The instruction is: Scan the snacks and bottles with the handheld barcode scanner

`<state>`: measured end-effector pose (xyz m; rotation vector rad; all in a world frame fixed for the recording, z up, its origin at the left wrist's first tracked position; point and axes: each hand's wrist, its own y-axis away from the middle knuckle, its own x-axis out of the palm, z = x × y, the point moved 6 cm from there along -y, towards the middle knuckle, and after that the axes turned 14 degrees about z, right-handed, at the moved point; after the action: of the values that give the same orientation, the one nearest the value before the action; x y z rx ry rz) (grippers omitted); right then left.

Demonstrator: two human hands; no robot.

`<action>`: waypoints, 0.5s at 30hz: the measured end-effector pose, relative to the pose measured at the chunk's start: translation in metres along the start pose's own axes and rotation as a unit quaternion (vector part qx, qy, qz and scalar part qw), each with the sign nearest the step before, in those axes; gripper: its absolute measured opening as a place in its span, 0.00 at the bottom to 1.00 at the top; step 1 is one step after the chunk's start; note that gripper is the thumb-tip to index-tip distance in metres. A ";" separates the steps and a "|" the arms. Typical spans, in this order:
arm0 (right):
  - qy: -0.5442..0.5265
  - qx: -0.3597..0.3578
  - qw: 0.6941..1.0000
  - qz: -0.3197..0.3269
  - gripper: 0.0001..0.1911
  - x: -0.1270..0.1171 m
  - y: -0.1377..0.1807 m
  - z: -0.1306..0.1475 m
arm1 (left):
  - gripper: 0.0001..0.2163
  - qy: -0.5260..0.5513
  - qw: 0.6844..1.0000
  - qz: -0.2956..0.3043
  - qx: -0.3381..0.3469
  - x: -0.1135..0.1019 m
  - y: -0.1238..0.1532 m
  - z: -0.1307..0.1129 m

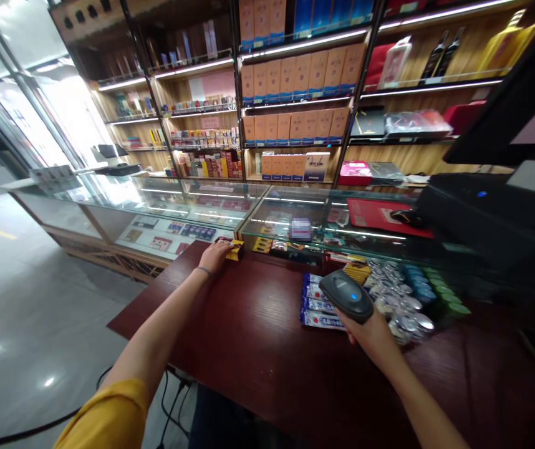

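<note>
My right hand [365, 329] is wrapped round the handle of a dark grey barcode scanner [346, 295] with a lit blue light, held above the dark red wooden counter [244, 337]. Stretched out to the far edge of the counter, my left hand [216, 255] has its fingers round a small yellow and dark package [236, 251] beside the glass case. Blue and white snack packets [318, 305] lie in a row just left of the scanner, which partly covers them.
Several silver-lidded cups [405, 305] and green-lidded tubs [449, 296] stand at the right. Beyond the counter runs a glass display case [192, 206] with a red mat [380, 215] on top. A dark screen and register [464, 212] rise at the right. Cables [174, 399] hang at the lower left.
</note>
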<state>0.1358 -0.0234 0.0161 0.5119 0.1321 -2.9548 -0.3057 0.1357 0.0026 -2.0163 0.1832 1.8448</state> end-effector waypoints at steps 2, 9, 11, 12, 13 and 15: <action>0.005 0.003 1.000 0.000 0.15 0.000 -0.001 -0.003 | 0.19 0.000 1.000 0.010 -0.006 0.001 -0.004 0.000; 0.012 -0.002 1.000 -0.013 0.15 -0.001 -0.001 -0.005 | 0.19 -0.003 0.999 0.026 -0.024 0.003 -0.008 0.003; 0.017 -0.006 1.000 -0.014 0.15 -0.001 -0.001 -0.005 | 0.18 0.001 1.000 0.022 -0.021 0.003 -0.008 0.003; 0.017 -0.009 1.000 -0.015 0.15 -0.002 -0.001 -0.005 | 0.18 0.004 1.000 0.019 -0.020 0.002 -0.009 0.003; 0.015 -0.010 1.000 -0.017 0.15 -0.002 -0.001 -0.004 | 0.18 0.007 1.000 0.016 -0.020 0.002 -0.009 0.003; 0.012 -0.011 1.000 -0.018 0.15 -0.002 -0.001 -0.002 | 0.18 0.016 1.000 0.011 -0.023 0.000 -0.011 0.003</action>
<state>0.1386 -0.0220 0.0148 0.5483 0.1785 -2.9793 -0.3047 0.1465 0.0047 -2.0826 0.1739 1.8466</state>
